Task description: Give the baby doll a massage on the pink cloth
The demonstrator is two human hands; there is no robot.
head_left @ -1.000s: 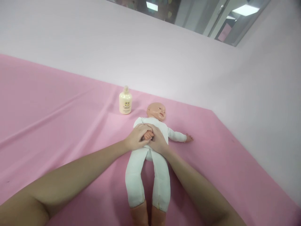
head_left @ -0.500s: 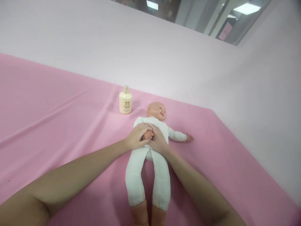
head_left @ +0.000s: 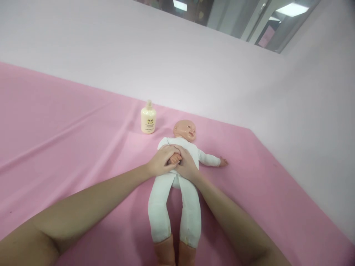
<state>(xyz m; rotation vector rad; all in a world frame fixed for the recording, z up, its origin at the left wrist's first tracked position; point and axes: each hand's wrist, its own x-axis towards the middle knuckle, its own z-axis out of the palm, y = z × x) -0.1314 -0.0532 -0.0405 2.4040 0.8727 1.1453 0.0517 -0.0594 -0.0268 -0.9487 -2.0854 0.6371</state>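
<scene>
A baby doll point(head_left: 188, 216) with a white cloth body lies on its back, its bald head point(head_left: 183, 129) turned to the right. Over its belly, my left hand point(head_left: 162, 160) and my right hand point(head_left: 187, 164) are both closed around one of the doll's hands point(head_left: 175, 159), whose small fingers show between my palms. My fingertips meet at the top and partly hide the doll's arm. The doll's other arm point(head_left: 210, 160) lies stretched out to the right, apart from my hands.
A cream pump bottle point(head_left: 148, 119) with a dark printed label stands upright left of the doll's head. Pink cloth point(head_left: 83, 147) with some creases covers the surface. Behind it rises a white wall point(head_left: 138, 51) with a window point(head_left: 227, 18) at the top.
</scene>
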